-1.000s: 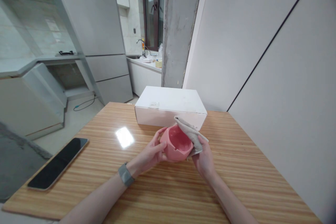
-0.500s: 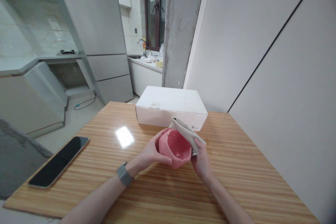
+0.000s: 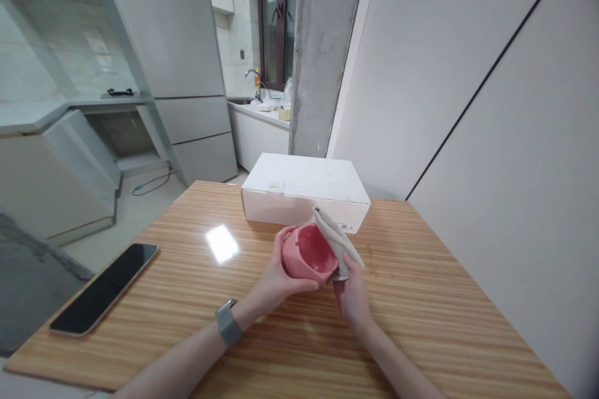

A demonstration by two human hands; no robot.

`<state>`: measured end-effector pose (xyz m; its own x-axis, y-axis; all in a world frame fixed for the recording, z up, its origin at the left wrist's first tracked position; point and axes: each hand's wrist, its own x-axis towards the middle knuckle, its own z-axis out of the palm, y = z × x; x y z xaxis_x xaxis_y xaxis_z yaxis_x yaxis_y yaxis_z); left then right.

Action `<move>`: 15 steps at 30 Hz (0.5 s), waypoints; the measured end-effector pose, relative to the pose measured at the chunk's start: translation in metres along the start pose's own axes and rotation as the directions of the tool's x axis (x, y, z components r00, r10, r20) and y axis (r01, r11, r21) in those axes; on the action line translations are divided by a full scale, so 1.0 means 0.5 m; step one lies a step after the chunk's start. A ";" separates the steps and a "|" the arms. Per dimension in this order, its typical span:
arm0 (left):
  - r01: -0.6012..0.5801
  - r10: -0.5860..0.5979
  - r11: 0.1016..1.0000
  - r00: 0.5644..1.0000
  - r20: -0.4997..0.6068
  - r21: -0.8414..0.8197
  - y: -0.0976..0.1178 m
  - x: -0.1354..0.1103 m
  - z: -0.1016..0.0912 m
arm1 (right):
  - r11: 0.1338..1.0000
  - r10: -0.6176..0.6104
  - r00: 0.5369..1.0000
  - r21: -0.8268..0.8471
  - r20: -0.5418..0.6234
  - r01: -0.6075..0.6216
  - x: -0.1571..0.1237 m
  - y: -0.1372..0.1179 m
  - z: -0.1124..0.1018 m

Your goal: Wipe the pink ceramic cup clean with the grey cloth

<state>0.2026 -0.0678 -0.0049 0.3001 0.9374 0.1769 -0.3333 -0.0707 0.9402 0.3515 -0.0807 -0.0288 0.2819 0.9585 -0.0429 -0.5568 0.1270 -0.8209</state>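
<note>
while the left hand is gripping the bowl from its left, the right hand is pinching the cloth along the tilted bowl's right rim.

Pink bowl, grey cloth, wood-striped table

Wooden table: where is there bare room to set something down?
Bare: the right side of the table, between the right hand and the white wall; also between the phone and the left hand, up to the white box. Crowded: the middle, where the pink bowl, grey cloth and hands bunch before the white box.
</note>
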 end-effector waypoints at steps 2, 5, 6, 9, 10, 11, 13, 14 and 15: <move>0.060 -0.049 0.992 0.994 0.093 -0.111 -0.005 -0.003 -0.001 | 1.000 -0.007 1.000 0.004 -0.009 0.007 0.002 -0.009 -0.001; 0.232 -0.160 0.922 0.957 0.240 -0.311 -0.010 -0.003 -0.008 | 1.000 0.008 0.998 0.012 -0.056 -0.007 0.011 -0.022 -0.007; 0.284 -0.194 0.900 0.941 0.277 -0.332 -0.011 -0.002 -0.012 | 1.000 0.012 0.998 0.011 -0.070 -0.011 0.015 -0.027 -0.010; 0.315 -0.234 0.911 0.926 0.295 -0.266 -0.006 0.002 -0.022 | 1.000 0.001 0.996 -0.005 -0.090 -0.001 0.027 -0.038 -0.018; 0.297 -0.228 0.926 0.932 0.283 -0.234 -0.004 0.004 -0.025 | 1.000 -0.004 0.996 -0.012 -0.091 0.003 0.030 -0.040 -0.020; 0.272 -0.212 0.939 0.939 0.271 -0.209 -0.002 0.005 -0.027 | 1.000 -0.006 0.996 -0.019 -0.089 0.005 0.032 -0.043 -0.021; 0.219 -0.164 0.957 0.950 0.267 -0.190 0.000 0.008 -0.031 | 0.999 -0.005 0.998 -0.036 -0.069 0.002 0.034 -0.047 -0.022; 0.201 -0.144 0.962 0.949 0.279 -0.187 0.000 0.010 -0.032 | 0.999 -0.003 0.999 -0.045 -0.053 0.000 0.032 -0.049 -0.021; 0.188 -0.129 0.965 0.946 0.297 -0.181 -0.001 0.011 -0.033 | 0.999 0.000 0.999 -0.053 -0.037 -0.002 0.030 -0.051 -0.020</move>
<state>0.1895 -0.0572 -0.0091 0.5925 0.7946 0.1327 -0.4266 0.1698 0.8883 0.3779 -0.0721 -0.0143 0.3108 0.9483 -0.0638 -0.5151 0.1117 -0.8498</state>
